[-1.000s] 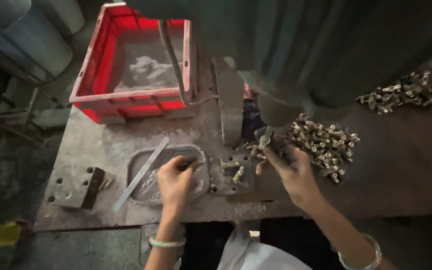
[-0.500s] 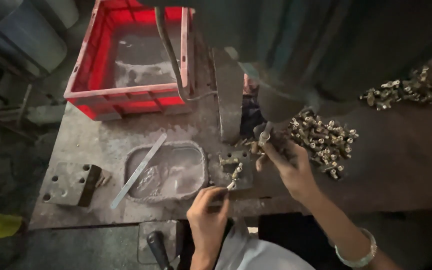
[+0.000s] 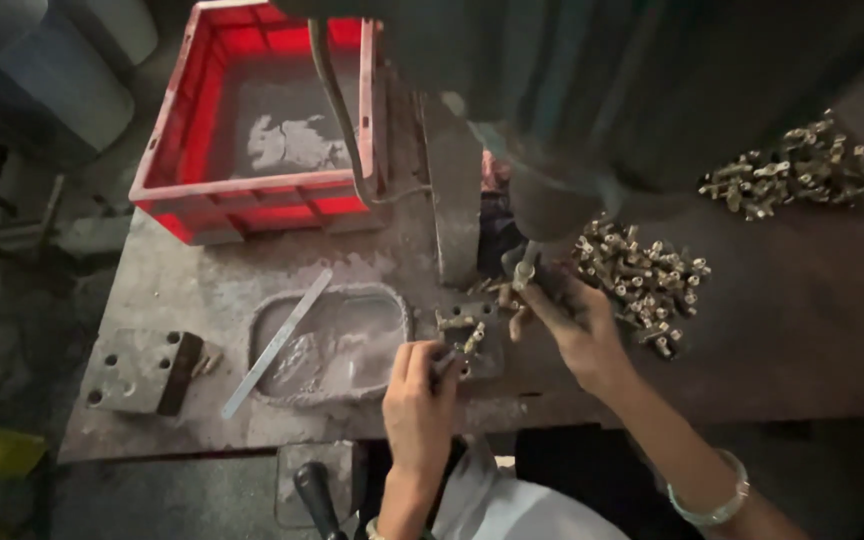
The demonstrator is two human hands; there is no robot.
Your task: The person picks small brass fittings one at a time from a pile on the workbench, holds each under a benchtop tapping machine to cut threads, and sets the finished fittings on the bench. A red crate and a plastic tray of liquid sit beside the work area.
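Small brass fittings [image 3: 470, 325] are clustered on a little metal fixture plate [image 3: 472, 340] near the front of the tabletop [image 3: 752, 330], right under the machine's spindle [image 3: 525, 265]. One of them looks pinched in the left hand [image 3: 420, 400], fingers curled tight at the plate's near corner, though what's actually gripped is too small to be sure of. The right hand [image 3: 577, 325] is laid just past the plate, fingers closed around another fitting held up against the spindle tip.

Just right of that hand a heap of brass parts [image 3: 642, 275] is piled, nearly touching the knuckles, so not much room is left on that side. A second heap [image 3: 792, 175] is well apart toward the far right corner. To the left, a shallow tray [image 3: 337, 345] of grey liquid is sunk by the front edge, with a flat metal strip [image 3: 277, 342] laid across its rim. Further left, a drilled steel block [image 3: 142, 370] is parked near the tabletop's corner. A red crate [image 3: 252, 200] is set at the back left. Open surface is found mostly front right.

Compared with half a second ago, the left hand has been brought up from the front edge onto the plate; the right hand has barely been shifted.
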